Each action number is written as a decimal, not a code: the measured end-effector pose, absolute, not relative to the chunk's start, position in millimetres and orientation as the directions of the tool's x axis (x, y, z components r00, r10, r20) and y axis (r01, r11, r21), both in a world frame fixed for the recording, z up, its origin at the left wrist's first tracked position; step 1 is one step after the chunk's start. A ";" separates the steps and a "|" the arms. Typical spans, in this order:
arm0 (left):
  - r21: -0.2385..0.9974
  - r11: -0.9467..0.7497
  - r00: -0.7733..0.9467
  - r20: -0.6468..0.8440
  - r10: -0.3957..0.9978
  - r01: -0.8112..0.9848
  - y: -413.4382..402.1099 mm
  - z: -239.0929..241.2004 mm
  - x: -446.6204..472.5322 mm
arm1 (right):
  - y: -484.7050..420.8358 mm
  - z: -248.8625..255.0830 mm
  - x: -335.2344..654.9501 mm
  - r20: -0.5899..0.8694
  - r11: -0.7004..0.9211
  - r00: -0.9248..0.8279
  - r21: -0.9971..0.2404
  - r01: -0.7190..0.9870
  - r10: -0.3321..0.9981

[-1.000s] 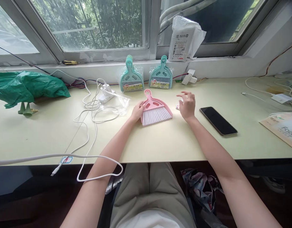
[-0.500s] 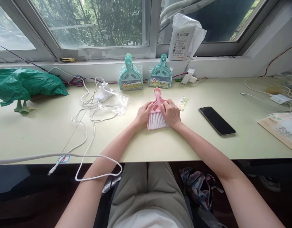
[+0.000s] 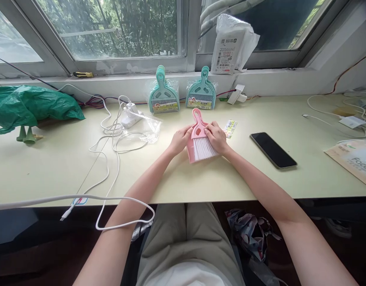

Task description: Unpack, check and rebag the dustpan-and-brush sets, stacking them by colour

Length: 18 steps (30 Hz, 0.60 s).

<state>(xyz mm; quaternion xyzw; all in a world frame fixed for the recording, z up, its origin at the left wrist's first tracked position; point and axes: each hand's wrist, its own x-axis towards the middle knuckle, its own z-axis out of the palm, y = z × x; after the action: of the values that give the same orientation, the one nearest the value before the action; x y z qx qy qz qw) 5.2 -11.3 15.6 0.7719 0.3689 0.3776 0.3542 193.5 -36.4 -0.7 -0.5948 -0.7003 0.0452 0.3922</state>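
Note:
A small pink dustpan-and-brush set with white bristles is held just above the pale desk, in the middle. My left hand grips its left side with curled fingers. On the right side, my right hand is closed over the brush near the handle. The pink handle with its hanging loop points away from me. A small printed label lies on the desk just right of my right hand.
Two teal dustpan sets in clear wrapping lean against the window ledge. A black phone lies to the right. White cables, a charger and clear plastic wrap sit left. A green bag is far left.
My right hand came from the open desk beside the label onto the pink set. Both hands now hold it, lifted and tilted slightly; the label lies uncovered.

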 end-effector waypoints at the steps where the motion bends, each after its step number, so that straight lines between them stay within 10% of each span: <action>1: 0.818 -0.473 0.442 0.310 0.842 0.326 -11.8 17.5 4.3 | -35.7 -0.5 194.3 0.486 0.296 0.004 -0.540 0.788 0.874; 18: 0.756 -0.477 0.443 0.276 0.853 0.448 -8.0 13.5 5.2 | -34.5 0.0 194.0 0.462 0.344 0.026 -0.696 0.631 0.886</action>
<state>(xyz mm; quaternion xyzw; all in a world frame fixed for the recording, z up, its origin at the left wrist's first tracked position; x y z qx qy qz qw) 5.2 -8.0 13.5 0.7928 0.4103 0.3317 0.3050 194.0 -34.5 0.0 -0.5549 -0.6834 0.1411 0.4529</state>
